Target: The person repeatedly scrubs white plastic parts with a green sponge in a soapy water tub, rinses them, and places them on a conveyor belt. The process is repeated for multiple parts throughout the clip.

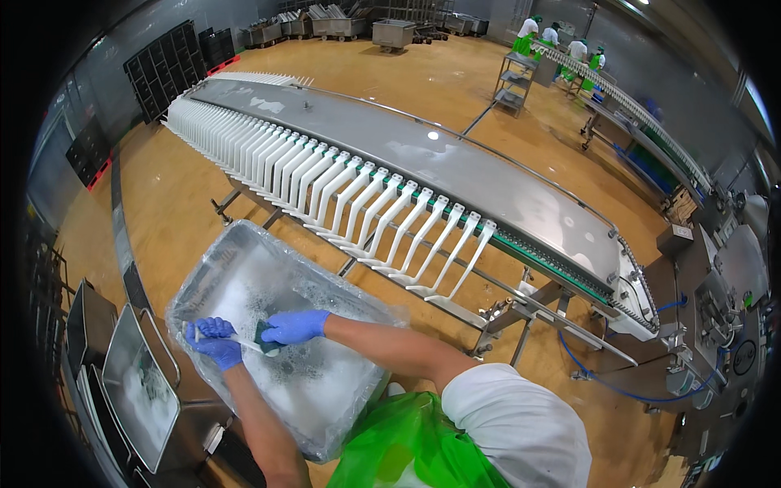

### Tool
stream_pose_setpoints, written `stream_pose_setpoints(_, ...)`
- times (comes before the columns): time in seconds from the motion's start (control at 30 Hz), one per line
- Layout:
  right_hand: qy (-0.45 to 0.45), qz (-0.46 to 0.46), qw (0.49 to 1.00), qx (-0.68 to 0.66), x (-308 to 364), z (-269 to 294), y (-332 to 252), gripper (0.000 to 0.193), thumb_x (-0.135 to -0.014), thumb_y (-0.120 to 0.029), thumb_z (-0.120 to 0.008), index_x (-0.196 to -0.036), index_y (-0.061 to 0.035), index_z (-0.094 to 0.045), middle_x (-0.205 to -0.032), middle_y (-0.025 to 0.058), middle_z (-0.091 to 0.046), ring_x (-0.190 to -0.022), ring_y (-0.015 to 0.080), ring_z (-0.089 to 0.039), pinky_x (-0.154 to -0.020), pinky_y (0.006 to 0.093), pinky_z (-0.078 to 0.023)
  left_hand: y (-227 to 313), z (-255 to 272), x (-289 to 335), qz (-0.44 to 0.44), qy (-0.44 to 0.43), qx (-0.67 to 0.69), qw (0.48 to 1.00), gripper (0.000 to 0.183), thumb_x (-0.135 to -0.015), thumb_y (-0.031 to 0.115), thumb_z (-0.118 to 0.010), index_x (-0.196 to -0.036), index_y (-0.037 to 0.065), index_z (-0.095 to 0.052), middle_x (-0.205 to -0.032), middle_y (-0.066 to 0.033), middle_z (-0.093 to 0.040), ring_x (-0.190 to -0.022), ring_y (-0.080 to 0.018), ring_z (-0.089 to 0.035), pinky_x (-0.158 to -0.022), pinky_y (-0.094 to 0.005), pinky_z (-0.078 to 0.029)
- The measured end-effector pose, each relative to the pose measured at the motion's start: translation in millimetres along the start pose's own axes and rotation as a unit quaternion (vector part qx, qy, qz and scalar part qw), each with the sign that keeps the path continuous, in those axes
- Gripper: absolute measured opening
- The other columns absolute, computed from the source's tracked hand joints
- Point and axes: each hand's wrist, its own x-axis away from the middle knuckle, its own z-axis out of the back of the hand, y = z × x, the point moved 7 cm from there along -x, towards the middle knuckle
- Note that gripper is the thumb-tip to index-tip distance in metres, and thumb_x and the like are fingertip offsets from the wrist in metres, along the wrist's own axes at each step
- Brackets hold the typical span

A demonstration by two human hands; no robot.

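My left hand (215,343), in a blue glove, is closed round one end of a slim white plastic piece (249,342). Its shape is partly hidden by my fingers. Closed on a dark green scouring pad (264,335), my right hand (294,327), gloved in blue as well, presses against the other end of the white piece. Both hands are above a large tub (194,285) lined with clear plastic, filled with water and white suds (281,276).
Beyond the tub stands a long steel conveyor (382,154) with a row of bent white arms (350,195) along its near side. A steel bin (122,382) with suds is at left. Blue hose (602,382) lies at right. Several people (576,50) work far off.
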Motion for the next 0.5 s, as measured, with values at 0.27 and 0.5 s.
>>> stream_pose_setpoints(0.27, -0.06, -0.04, 0.952, -0.299, 3, 7, 8, 0.026, -0.092, -0.024, -0.056, -0.088, 0.0008, -0.063, -0.065, 0.0092, -0.059, -0.046, 0.0154, -0.055, -0.043, 0.0358, -0.057, -16, -14, 4, 0.065, -0.034, 0.043, 0.996, 0.046, -0.089, 0.04, -0.05, -0.051, 0.017, -0.036, -0.045, 0.0031, -0.027, -0.037, -0.0105, -0.023, -0.036, -0.0259, -0.021)
stream_pose_setpoints(0.5, -0.138, 0.063, 0.89, -0.43, 11, 8, -19, 0.028, -0.088, -0.021, -0.065, -0.101, 0.0033, -0.064, -0.08, 0.0108, -0.066, -0.061, 0.0175, -0.065, -0.056, 0.0322, -0.058, -23, 7, -10, 0.136, 0.008, 0.109, 0.985, 0.046, -0.088, 0.039, -0.05, -0.05, 0.018, -0.037, -0.043, 0.0037, -0.028, -0.037, -0.0108, -0.024, -0.036, -0.026, -0.021)
